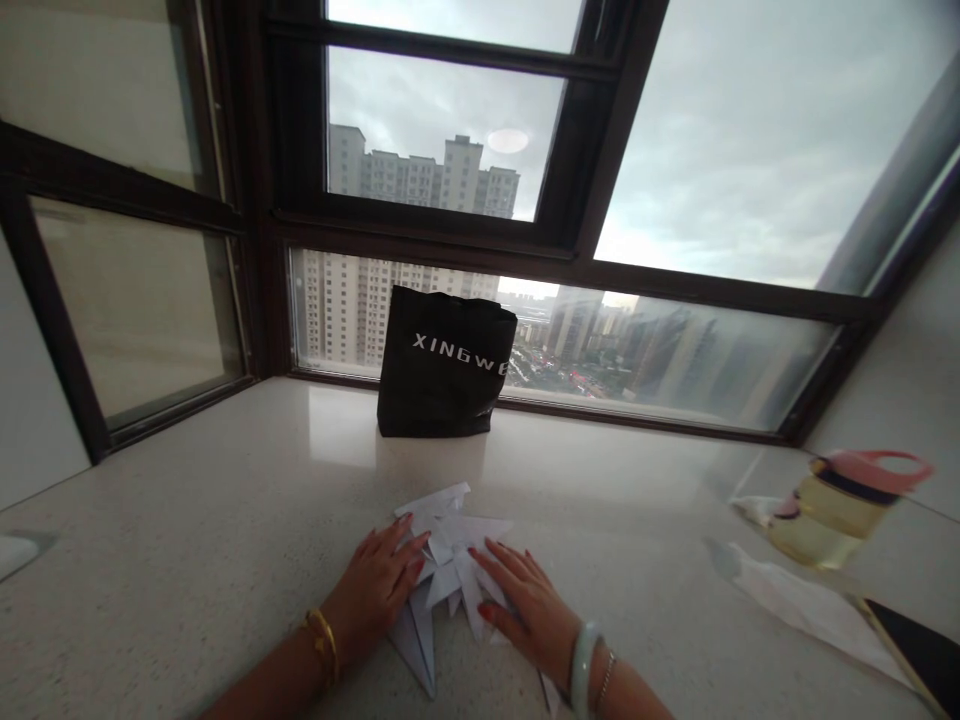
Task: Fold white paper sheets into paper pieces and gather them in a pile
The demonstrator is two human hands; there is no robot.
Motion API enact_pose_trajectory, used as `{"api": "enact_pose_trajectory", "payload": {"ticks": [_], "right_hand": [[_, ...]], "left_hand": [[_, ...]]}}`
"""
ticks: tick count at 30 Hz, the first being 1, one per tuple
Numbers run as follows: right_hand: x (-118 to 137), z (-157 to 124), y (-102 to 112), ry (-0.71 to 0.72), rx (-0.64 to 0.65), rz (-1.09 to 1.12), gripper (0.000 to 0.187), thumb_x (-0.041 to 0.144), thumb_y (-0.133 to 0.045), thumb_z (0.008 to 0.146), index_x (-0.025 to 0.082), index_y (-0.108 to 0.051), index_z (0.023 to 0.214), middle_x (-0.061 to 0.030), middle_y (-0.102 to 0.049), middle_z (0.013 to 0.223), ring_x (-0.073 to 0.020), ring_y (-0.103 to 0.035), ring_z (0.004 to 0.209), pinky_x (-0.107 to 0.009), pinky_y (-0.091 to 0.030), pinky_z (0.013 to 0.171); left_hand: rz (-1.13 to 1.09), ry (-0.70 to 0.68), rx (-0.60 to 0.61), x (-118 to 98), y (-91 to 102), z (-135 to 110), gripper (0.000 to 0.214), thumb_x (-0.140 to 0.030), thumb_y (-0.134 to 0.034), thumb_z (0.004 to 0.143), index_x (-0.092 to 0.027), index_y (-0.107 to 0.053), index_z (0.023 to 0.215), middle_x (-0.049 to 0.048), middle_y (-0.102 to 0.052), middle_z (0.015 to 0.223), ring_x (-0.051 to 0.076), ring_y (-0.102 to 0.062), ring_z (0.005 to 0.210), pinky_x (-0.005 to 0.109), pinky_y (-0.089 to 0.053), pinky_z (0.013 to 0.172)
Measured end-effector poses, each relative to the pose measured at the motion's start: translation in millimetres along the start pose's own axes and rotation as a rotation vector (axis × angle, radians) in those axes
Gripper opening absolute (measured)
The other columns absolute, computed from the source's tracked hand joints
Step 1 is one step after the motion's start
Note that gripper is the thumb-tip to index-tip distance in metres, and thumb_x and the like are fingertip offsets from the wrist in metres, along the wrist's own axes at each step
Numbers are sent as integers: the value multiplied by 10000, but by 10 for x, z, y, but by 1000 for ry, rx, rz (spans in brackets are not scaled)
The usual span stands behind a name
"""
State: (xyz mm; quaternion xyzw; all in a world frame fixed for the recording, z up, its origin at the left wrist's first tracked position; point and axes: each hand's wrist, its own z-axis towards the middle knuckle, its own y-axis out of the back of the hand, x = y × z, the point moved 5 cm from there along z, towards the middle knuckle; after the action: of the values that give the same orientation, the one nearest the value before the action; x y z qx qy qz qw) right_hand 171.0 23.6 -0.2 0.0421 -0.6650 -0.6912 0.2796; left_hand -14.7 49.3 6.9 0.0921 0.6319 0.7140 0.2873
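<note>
Several folded white paper pieces (448,580) with pointed ends lie overlapping in a loose pile on the pale speckled countertop. My left hand (386,575), with gold bangles at the wrist, rests on the pile's left side, its fingers stretched out over the paper. On the right side, my right hand (525,605) lies with its fingers apart on the paper; a pale bangle and a thin bracelet circle that wrist. Parts of the folded pieces are hidden beneath both hands. Neither hand is closed around a piece.
A black paper bag (442,390) with white letters stands against the window behind the pile. To the right are a yellowish water bottle (832,515) with a pink lid, a white tissue (817,605) and a dark flat object (919,650). Dark window frames border the countertop (225,520).
</note>
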Motion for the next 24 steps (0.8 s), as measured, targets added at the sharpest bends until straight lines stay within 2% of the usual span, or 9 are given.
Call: {"api": "enact_pose_trajectory", "payload": {"ticks": [4, 9, 14, 19, 24], "right_hand": [[13, -11, -23, 7, -35, -44, 484, 410, -359, 808, 277, -268, 1264, -44, -324, 1308, -205, -262, 1194, -448, -200, 963], [-73, 4, -130, 24, -86, -125, 472, 398, -330, 823, 291, -236, 1273, -34, -331, 1304, -213, -273, 1190, -461, -224, 950], [-268, 92, -328, 101, -112, -227, 525, 431, -367, 797, 301, -206, 1279, -42, -345, 1290, -244, -335, 1155, -452, -301, 908], [-360, 155, -414, 179, -232, -366, 508, 472, -374, 787, 329, -247, 1257, -28, -462, 1204, -215, -468, 1052, -356, -401, 837], [-367, 144, -375, 276, -333, -518, 527, 502, -349, 790, 337, -199, 1267, 2, -519, 1139, -177, -540, 966, -268, -464, 741]], "left_hand": [[34, -1, 37, 42, -122, 22, 494, -510, -219, 808, -285, -298, 1241, 56, -304, 1315, 216, -255, 1197, 458, -227, 949], [41, -14, 24, 73, -188, 38, 508, -538, -211, 797, -304, -285, 1241, 47, -306, 1313, 213, -264, 1194, 453, -240, 944], [109, 16, -105, 60, -189, 28, 479, -531, -231, 798, -320, -321, 1219, 28, -352, 1288, 198, -312, 1172, 422, -271, 936], [163, -8, -182, 53, -229, 20, 476, -539, -248, 790, -327, -346, 1205, 22, -376, 1273, 198, -339, 1156, 403, -280, 933], [190, -31, -200, 146, -311, 67, 489, -545, -251, 785, -326, -334, 1214, 25, -374, 1272, 202, -347, 1152, 379, -289, 929]]}}
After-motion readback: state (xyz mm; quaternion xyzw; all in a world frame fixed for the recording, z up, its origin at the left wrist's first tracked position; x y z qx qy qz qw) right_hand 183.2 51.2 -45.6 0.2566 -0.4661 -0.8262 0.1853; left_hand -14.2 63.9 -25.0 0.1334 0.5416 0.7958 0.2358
